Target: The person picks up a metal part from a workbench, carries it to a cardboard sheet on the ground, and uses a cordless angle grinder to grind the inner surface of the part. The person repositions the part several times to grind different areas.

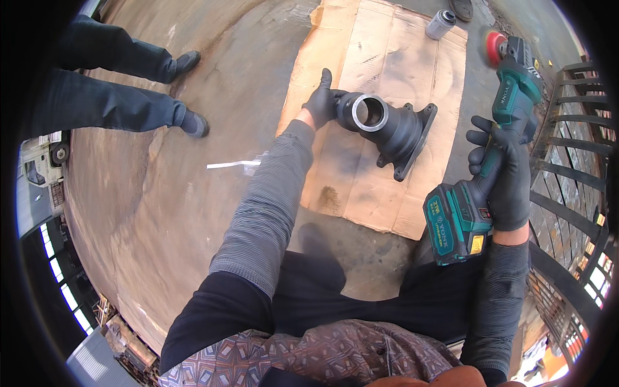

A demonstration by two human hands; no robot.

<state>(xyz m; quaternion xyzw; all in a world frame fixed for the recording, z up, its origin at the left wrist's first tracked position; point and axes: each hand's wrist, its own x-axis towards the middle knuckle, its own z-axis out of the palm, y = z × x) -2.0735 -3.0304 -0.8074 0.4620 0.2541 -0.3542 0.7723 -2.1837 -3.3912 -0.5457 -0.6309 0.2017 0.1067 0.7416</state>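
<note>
On the cardboard (361,200), a casting (403,135) at the left hand (320,105); a grinder (511,97) in the right hand (512,174)

The cardboard lies flat on a stained, grey-brown floor (142,213), creased lengthwise and smudged dark in patches. The black casting is at its middle, its bright-rimmed mouth facing up and its flange toward the right edge. The gloved left hand touches the casting's left end, thumb pointing away; how firmly its fingers close cannot be told. The gloved right hand is wrapped around the grinder's handle, beyond the cardboard's right edge, with the red disc pointing away from the person and well apart from the casting.

A can (440,26) sits near the far right corner. The near edge runs just ahead of the person's knees (309,274). Room is tight to the right, where a barred rack (564,213) rises just beside the grinder. To the left the floor spreads wide, with a white strip (232,165) near the left forearm, another person's legs (122,97) farther out, and a truck (40,164) beyond.
</note>
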